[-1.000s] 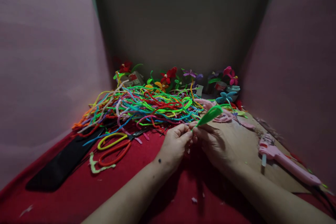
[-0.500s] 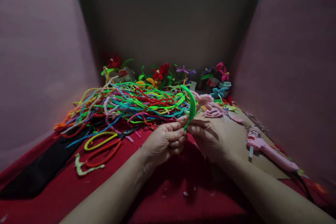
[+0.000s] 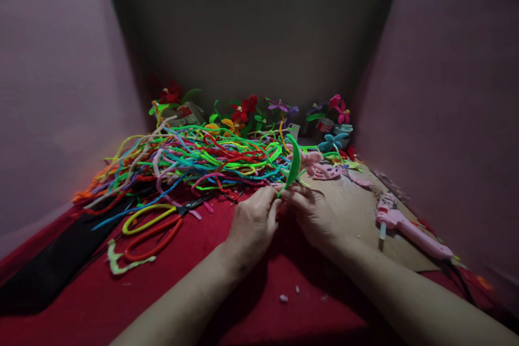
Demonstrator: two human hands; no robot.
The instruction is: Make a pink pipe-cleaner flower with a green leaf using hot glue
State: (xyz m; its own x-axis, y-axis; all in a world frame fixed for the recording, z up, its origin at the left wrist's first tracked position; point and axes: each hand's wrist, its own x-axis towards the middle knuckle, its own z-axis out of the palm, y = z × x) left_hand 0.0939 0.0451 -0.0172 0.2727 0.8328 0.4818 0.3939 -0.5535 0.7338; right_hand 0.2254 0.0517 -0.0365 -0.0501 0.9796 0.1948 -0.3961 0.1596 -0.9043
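A green pipe-cleaner leaf (image 3: 294,161) stands upright between my two hands. My left hand (image 3: 253,223) pinches its lower end with the fingers closed. My right hand (image 3: 310,212) pinches the same stem from the right, fingers curled. Both hands hover just above the red cloth (image 3: 170,292), close to the front edge of a big tangled heap of coloured pipe cleaners (image 3: 194,159).
A pink glue gun (image 3: 405,227) lies on a brown cardboard sheet (image 3: 360,211) at the right. Scissors with yellow and orange handles (image 3: 156,227) and a black strip (image 3: 52,267) lie at the left. Finished pipe-cleaner flowers (image 3: 247,111) line the back wall. Pink walls close both sides.
The green leaf swung from pointing right to standing upright. Both hands kept their pinch on its stem, and the view shifted slightly right and down.
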